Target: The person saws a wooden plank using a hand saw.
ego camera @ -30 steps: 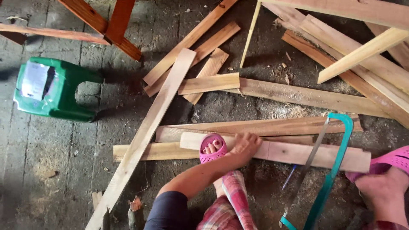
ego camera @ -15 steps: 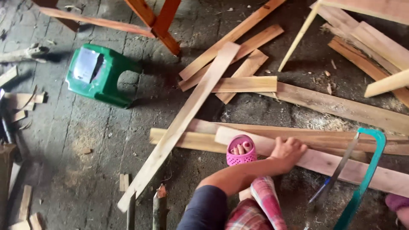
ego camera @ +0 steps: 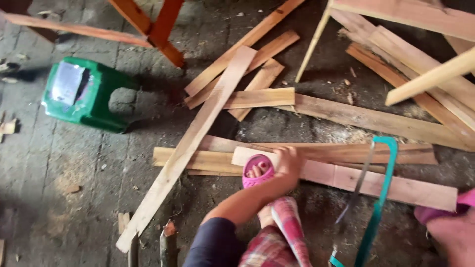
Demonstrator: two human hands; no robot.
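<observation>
Head view. Pale wood plank (ego camera: 346, 178): flat on floor, near lower edge, atop other planks. Left hand (ego camera: 287, 165): pressed on plank's left end, fingers together, beside foot in pink sandal (ego camera: 257, 173). Right hand (ego camera: 452, 237): lower right corner, mostly cropped, finger state cannot tell. Teal frame saw (ego camera: 378, 198): lies across plank. Green stool (ego camera: 81, 94): tipped, floor's left side. Judgement: firm downward pressure from hand and foot keeps plank steady.

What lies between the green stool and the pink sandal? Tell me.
In the head view, a long pale plank runs diagonally across the floor between the green stool and the pink sandal; the left hand rests beside the sandal.
</observation>
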